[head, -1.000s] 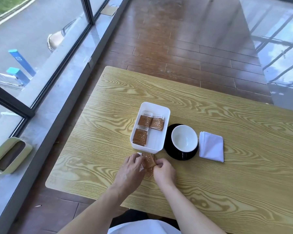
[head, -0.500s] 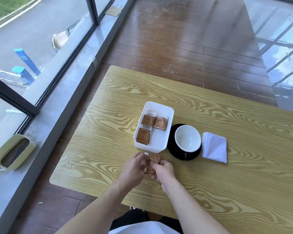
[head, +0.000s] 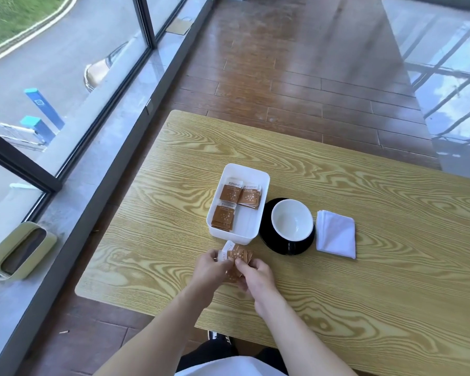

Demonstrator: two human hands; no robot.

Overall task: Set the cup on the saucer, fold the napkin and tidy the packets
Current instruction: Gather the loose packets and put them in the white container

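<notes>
1. My left hand pinches the left edge of a small stack of brown packets, fingers closed on it.
2. My right hand grips the same stack from the right, thumb on top, fingers curled under; stack held just above the table, near its front edge.
3. White tray sits just behind the hands, more packets inside at its left and rear.
4. White cup stands upright on the black saucer, saucer touching the tray's right side.
5. Folded white napkin lies flat just right of the saucer.
</notes>
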